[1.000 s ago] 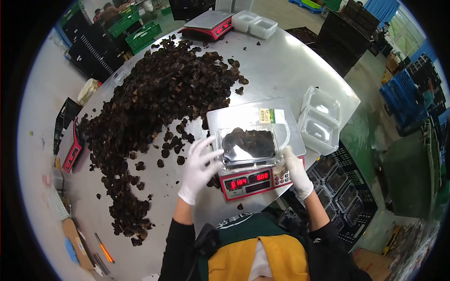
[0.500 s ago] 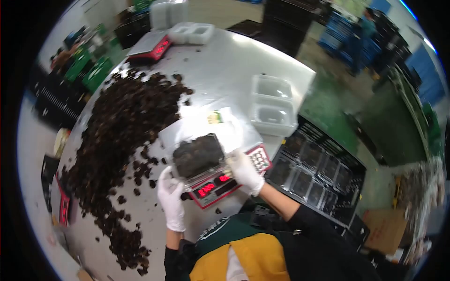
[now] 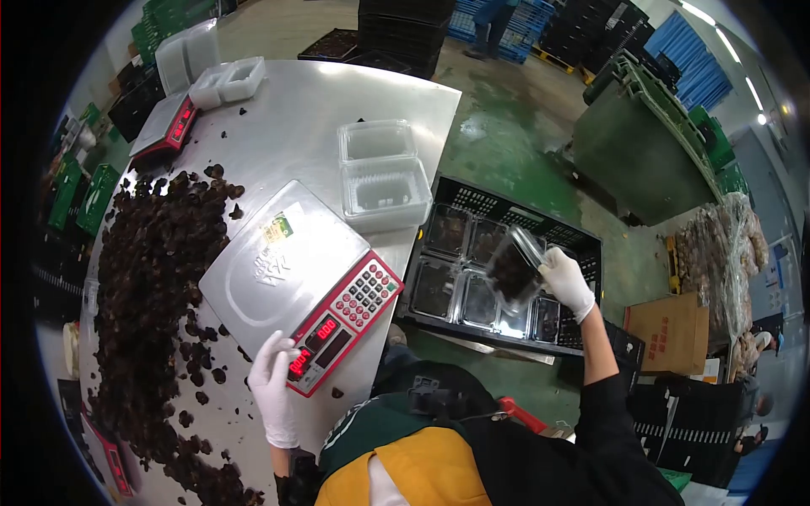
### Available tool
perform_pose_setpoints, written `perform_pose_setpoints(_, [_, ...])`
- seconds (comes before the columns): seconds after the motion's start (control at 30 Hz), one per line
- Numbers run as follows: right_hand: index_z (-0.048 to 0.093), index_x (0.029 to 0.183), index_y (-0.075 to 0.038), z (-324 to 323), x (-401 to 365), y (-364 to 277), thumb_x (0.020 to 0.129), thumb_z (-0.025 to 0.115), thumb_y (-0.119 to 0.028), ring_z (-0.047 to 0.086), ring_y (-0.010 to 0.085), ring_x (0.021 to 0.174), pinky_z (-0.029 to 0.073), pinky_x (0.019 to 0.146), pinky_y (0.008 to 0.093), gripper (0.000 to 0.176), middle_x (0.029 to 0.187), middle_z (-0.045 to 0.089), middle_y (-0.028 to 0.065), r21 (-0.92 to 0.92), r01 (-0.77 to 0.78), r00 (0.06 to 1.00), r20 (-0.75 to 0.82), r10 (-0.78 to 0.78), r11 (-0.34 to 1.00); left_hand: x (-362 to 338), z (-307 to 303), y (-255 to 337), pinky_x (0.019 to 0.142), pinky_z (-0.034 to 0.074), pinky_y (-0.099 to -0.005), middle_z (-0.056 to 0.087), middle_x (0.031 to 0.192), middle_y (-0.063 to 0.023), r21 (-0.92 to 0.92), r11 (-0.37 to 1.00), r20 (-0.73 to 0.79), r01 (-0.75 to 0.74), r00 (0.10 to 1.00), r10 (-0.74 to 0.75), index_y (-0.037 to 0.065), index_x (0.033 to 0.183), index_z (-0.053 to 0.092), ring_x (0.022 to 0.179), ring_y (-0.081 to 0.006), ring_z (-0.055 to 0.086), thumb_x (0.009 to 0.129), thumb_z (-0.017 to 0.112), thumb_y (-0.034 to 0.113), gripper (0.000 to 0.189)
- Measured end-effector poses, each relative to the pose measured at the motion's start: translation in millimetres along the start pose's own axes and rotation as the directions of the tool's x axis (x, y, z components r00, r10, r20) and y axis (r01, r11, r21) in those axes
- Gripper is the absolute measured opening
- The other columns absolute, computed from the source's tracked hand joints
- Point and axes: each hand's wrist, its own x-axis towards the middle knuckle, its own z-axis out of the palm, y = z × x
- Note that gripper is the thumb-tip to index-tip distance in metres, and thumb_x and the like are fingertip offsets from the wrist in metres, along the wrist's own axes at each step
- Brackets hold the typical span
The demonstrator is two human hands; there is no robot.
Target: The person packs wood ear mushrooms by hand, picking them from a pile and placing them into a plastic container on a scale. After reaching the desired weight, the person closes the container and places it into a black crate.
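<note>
The left hand (image 3: 272,386), in a white glove, lies open on the tabletop (image 3: 405,93). Its fingers are loose and grasp nothing, and its fingertips touch the near corner of the scale (image 3: 253,278), just beside the red display. A small label (image 3: 277,228) lies on the far part of the scale's steel pan.

To the right, out past the tabletop's edge, the gloved right hand (image 3: 567,282) grips a clear box (image 3: 513,271) by its right side. The box is full of dark fungus, tilted, and held in the air over a black crate (image 3: 582,244). The crate stands lower than the tabletop and just beside it. Several more filled boxes (image 3: 460,270) lie side by side in the crate.

A pile (image 3: 143,270) of loose dark fungus covers the left part of the tabletop, with stray bits scattered up to the scale's left side. Beyond the scale, 2 empty trays (image 3: 384,181) sit together near the right edge. At the far left corner stands a 2nd scale (image 3: 164,126), with more trays (image 3: 228,84) just beside it.
</note>
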Motion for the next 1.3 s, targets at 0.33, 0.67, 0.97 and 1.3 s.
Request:
perform_pose_setpoints(0.33, [0.070,0.082,0.001,89,79,316,0.087,0.052,-0.023,0.069,0.0364,0.076,0.055,0.069,0.0439,0.030,0.086,0.068,0.0225,-0.684,0.021,0.958,0.222,0.181,0.729,-3,-47,-11,0.083,0.049,-0.0263,0.065,0.100,-0.0081,0.085,0.996,-0.253,0.020,0.968,0.002,-0.006,0.115,0.062,0.090,-0.0146,0.062,0.095,0.052,0.002,0.025])
perform_pose_setpoints(0.67, [0.054,0.078,-0.001,148,127,-75,0.100,0.051,-0.021,0.048,0.0246,0.048,0.040,0.050,0.0371,0.030,0.062,0.049,0.0097,0.252,0.425,0.898,-0.238,-0.370,0.870,40,-122,-54,0.084,0.049,-0.0266,0.064,0.109,-0.0087,0.456,0.887,-0.291,-0.077,0.929,0.230,0.004,0.116,0.065,0.097,-0.0165,0.062,0.090,0.058,0.005,0.027])
perform_pose_setpoints(0.97, [0.053,0.075,-0.002,199,153,-158,0.098,0.050,-0.024,0.052,0.0387,0.073,0.040,0.066,0.0480,0.032,0.073,0.050,0.0183,-0.239,0.820,0.541,0.024,-0.841,0.521,146,-295,28,0.090,0.048,-0.0396,0.067,0.105,-0.0132,0.954,0.291,-0.191,-0.069,0.610,0.769,0.007,0.103,0.069,0.100,-0.0321,0.062,0.080,0.068,0.019,0.026])
perform_pose_setpoints(1.3, [0.047,0.070,-0.002,199,147,-163,0.099,0.049,-0.027,0.048,0.0370,0.065,0.037,0.061,0.0464,0.038,0.068,0.045,0.0172,-0.222,0.797,0.593,0.109,-0.798,0.562,206,-426,16,0.108,0.032,-0.0310,0.052,0.139,-0.0124,0.454,0.815,-0.566,0.361,0.823,-0.048,0.002,0.136,0.052,0.131,-0.0207,0.047,0.084,0.068,0.048,0.071])
